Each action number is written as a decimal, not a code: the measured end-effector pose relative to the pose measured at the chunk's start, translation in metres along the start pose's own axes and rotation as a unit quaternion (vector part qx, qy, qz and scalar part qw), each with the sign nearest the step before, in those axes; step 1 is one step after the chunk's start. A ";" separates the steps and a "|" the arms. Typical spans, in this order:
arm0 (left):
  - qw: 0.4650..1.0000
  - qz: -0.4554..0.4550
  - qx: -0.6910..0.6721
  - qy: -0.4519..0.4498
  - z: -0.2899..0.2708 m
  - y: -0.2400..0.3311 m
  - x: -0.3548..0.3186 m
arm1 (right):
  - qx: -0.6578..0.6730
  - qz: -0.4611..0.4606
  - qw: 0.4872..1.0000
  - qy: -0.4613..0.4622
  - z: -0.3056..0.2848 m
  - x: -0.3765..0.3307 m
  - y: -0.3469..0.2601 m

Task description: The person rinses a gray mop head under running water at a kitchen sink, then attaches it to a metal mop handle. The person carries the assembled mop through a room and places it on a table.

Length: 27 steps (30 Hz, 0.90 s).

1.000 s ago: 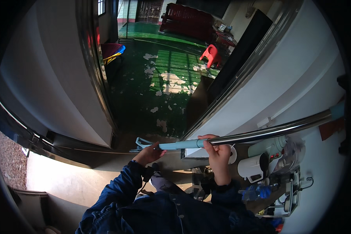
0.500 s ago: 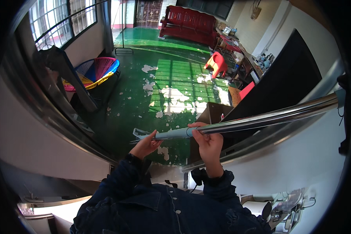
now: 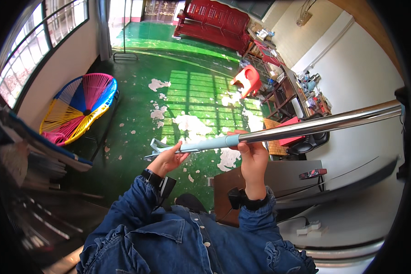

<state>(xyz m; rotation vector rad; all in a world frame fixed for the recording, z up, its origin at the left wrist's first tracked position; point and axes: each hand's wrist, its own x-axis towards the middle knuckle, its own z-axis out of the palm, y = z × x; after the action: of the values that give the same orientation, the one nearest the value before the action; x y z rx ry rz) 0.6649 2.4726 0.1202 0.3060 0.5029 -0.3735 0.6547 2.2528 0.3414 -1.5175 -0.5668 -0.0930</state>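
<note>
A long pole (image 3: 324,122) crosses in front of me, its shiny metal shaft running off toward the right rim. Its left part is a pale blue plastic sleeve that ends in an open, forked frame. My left hand (image 3: 166,160) is closed around the plastic part close to that frame, thumb on top. Farther along, my right hand (image 3: 253,164) grips the pole near where the blue sleeve meets the metal, its fingers partly hidden behind it. The pole is held nearly level, its right side a little higher in the picture.
At the left is a round chair (image 3: 82,109) woven in several colours. A brown cabinet (image 3: 228,187) stands by my right arm, with a dark thin panel (image 3: 351,180) beside it. Ahead are a red plastic chair (image 3: 249,81), a cluttered desk (image 3: 283,77) and a red wooden bench (image 3: 212,23).
I have moved forward into the room; the doorway edges have slid back and the woven chair looks nearer. Both hands still hold the pole.
</note>
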 end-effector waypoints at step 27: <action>0.991 0.053 0.008 -0.122 0.165 0.552 0.556 | 0.028 -0.075 0.993 -0.082 0.049 0.734 0.366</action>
<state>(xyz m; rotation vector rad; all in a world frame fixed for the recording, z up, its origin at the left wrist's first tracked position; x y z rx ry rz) 1.4144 2.7511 0.0753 0.2972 0.2422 -0.3066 1.4242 2.5375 0.3028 -1.4356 -0.8083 -0.0680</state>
